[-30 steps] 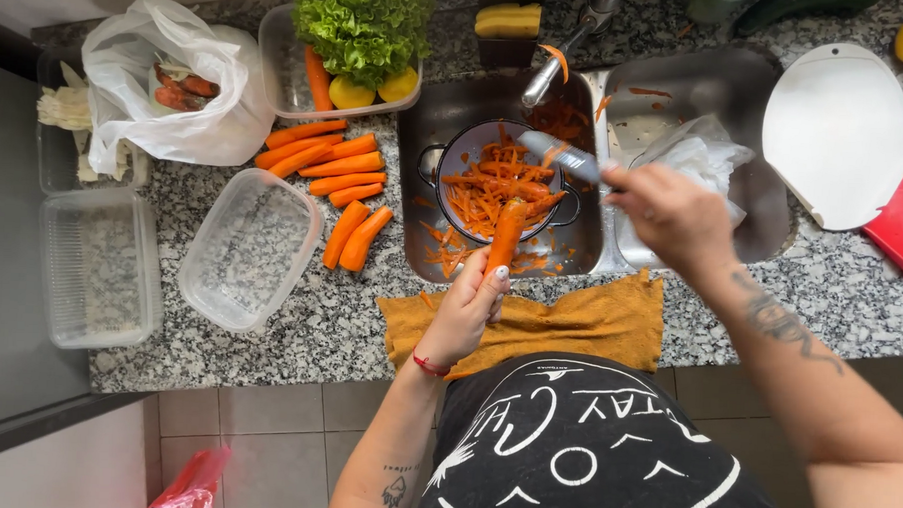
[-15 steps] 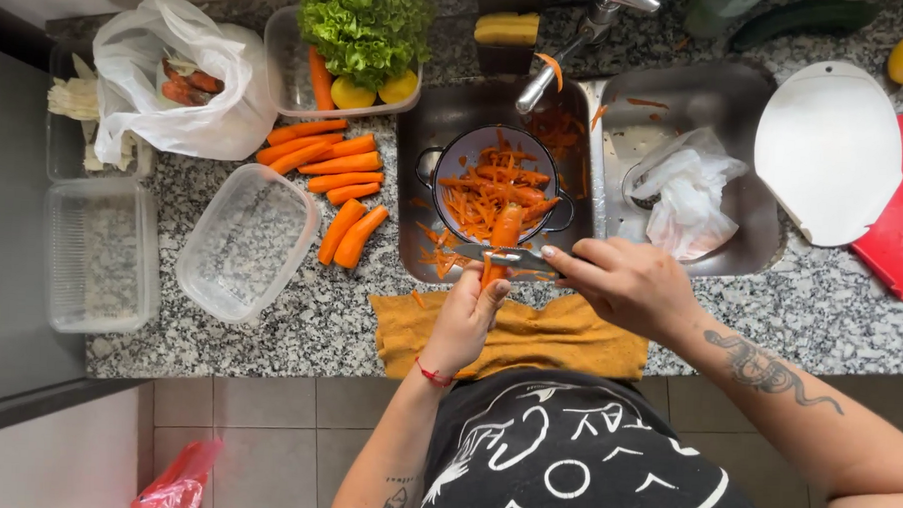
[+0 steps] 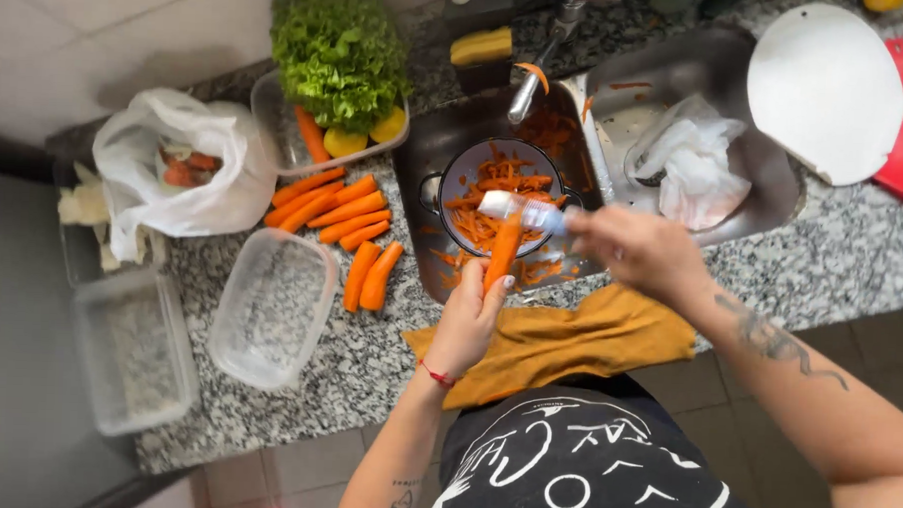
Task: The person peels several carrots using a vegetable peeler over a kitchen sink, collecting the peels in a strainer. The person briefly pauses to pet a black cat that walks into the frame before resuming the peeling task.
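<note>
- Left hand (image 3: 466, 320): fingers wrapped around a carrot (image 3: 503, 250), held upright over the sink (image 3: 445, 154).
- Right hand (image 3: 640, 251): gripping a peeler (image 3: 518, 209) against the carrot's top.
- Colander (image 3: 474, 175): in the sink, holding peelings.

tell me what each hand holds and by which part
Left hand grips the carrot by its lower end; right hand holds the peeler by its handle.

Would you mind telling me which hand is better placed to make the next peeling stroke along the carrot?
Probably the right hand: it holds the peeler against the carrot over the sink pot, while the left hand grips the carrot's lower end.
</note>
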